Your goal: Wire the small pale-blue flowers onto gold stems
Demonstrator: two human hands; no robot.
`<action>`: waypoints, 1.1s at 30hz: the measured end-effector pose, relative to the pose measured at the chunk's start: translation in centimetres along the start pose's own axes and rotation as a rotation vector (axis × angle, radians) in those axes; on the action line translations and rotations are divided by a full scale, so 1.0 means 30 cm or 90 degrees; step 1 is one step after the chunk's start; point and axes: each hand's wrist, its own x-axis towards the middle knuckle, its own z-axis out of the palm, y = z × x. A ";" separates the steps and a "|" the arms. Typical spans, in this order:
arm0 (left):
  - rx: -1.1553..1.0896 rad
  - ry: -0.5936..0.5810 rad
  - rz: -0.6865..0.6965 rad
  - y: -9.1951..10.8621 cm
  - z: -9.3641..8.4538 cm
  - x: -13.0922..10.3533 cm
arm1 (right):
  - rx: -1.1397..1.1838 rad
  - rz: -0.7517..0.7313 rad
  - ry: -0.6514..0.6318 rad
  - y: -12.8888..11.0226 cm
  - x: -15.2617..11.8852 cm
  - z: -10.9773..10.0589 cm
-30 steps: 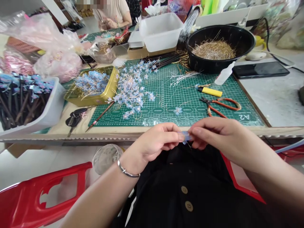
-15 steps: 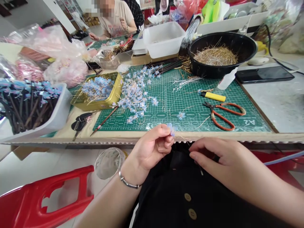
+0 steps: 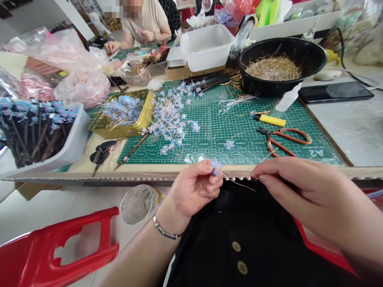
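Note:
Just over the front edge of the table, my left hand pinches a small pale blue flower between thumb and fingers. Thin gold wires trail from the flower to the right. My right hand is closed in a pinch at thumb and fingertip, on what looks like the end of a thin wire. On the green cutting mat beyond, one loose blue flower lies with its wire curled. Orange-handled pliers lie behind my right hand, which partly covers them.
More wired blue flowers lie heaped beside a gold tin. A black bowl of wire pieces, a white bottle, a yellow lighter-like stick and a phone stand right. Black snips lie left. Another person sits opposite.
My right hand has moved up and to the right, away from the flower, and now covers part of the pliers. My left hand stays nearly in place with the flower.

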 end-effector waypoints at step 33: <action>-0.011 -0.124 0.035 -0.026 0.005 -0.015 | 0.196 0.173 0.010 0.030 0.028 0.034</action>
